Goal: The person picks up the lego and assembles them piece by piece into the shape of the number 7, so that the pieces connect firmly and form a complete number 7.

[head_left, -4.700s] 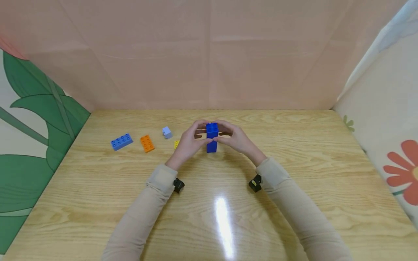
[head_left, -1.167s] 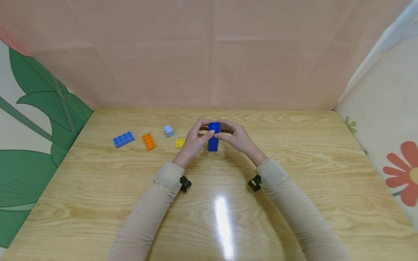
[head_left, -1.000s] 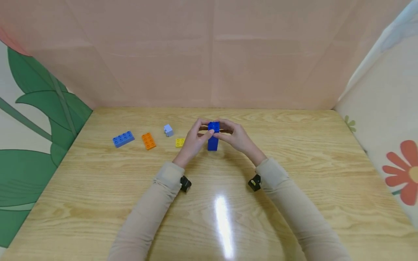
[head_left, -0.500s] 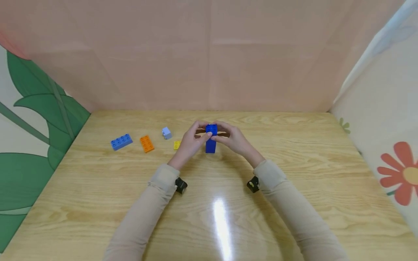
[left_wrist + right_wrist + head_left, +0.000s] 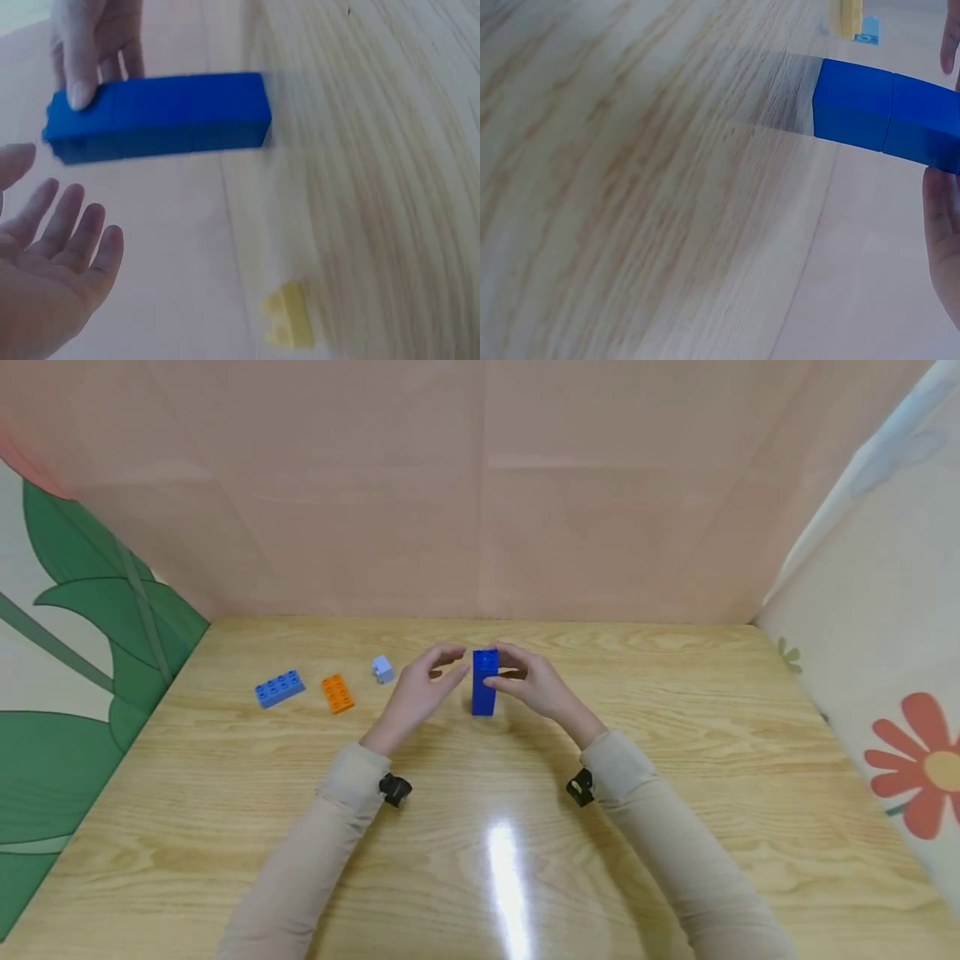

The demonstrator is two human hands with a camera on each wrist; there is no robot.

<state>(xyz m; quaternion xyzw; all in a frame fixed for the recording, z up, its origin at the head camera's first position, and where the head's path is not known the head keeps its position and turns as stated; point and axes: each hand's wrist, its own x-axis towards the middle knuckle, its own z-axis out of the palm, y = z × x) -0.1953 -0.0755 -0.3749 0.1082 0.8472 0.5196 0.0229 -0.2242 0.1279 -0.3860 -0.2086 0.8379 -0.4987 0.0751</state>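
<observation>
A tower of dark blue toy building bricks stands upright on the table, studs at its top. My right hand grips its upper part, thumb on the near face and fingers behind. My left hand is just left of the tower, apart from it, with thumb and fingers spread and nothing between them. The left wrist view shows the blue tower lying sideways across the picture, with the left palm below it. In the right wrist view only the lower bricks show; the tower's top is cut off.
To the left on the wooden table lie a medium-blue brick, an orange brick and a small light-blue brick. A yellow brick, hidden behind the left hand in the head view, shows in the left wrist view.
My left hand has let go of the blue tower and moved left, covering the yellow brick in the head view. The right hand still holds the tower, its thumb slightly lower.
</observation>
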